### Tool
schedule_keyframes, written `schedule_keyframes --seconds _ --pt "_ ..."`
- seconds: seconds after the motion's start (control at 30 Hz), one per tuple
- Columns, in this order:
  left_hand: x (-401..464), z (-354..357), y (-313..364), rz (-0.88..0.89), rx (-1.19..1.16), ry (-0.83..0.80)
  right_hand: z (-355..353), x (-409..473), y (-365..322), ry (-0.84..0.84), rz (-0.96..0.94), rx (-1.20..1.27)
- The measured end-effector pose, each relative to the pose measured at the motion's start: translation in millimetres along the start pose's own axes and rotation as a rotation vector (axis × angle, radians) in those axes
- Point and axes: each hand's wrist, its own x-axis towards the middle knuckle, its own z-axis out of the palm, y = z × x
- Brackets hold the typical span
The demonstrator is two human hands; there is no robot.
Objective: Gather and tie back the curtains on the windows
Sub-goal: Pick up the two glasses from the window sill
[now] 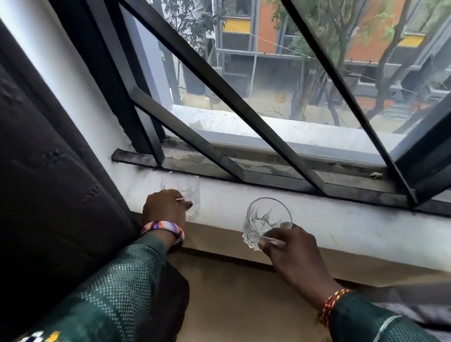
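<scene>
Clearing sill before curtain work. Left hand fingers wrap glass at sill's left end; right hand fingers clamp cut-glass tumbler near front edge — lift both straight up, firm grip, slippery.

Bare white sill open between two glasses, hemmed by dark curtain at left and black window bars close behind, blocking reach outward.

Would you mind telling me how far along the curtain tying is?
The dark curtain looks drawn left, but no tie shows. In hand: the left hand and right hand each grip a clear cut-glass tumbler at the white sill. Tying remains.
</scene>
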Motion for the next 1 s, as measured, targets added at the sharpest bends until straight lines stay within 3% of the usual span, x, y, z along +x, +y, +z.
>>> schedule_keyframes --seconds 0.3,0.47,0.57,0.73,1.0 --pt "-140.2 -38.6 28.6 0.178 0.042 -0.063 -54.3 -97.7 -33.6 0.081 -0.013 0.058" --pt "-224.9 -85.4 36.0 0.223 -0.031 -0.064 -101.6 -181.6 -56.0 0.118 0.049 -0.022" --pt "-277.1 -122.5 34.8 0.283 0.041 -0.087 -125.7 -235.4 -70.4 0.15 0.051 -0.051" --pt "-347.9 -188.6 15.3 0.312 0.069 -0.138 -151.7 -313.5 -107.9 0.084 -0.034 -0.031" --pt "-387.2 -303.0 -57.3 0.23 0.066 -0.02 -139.6 -356.7 -201.2 -0.023 -0.115 -0.047"
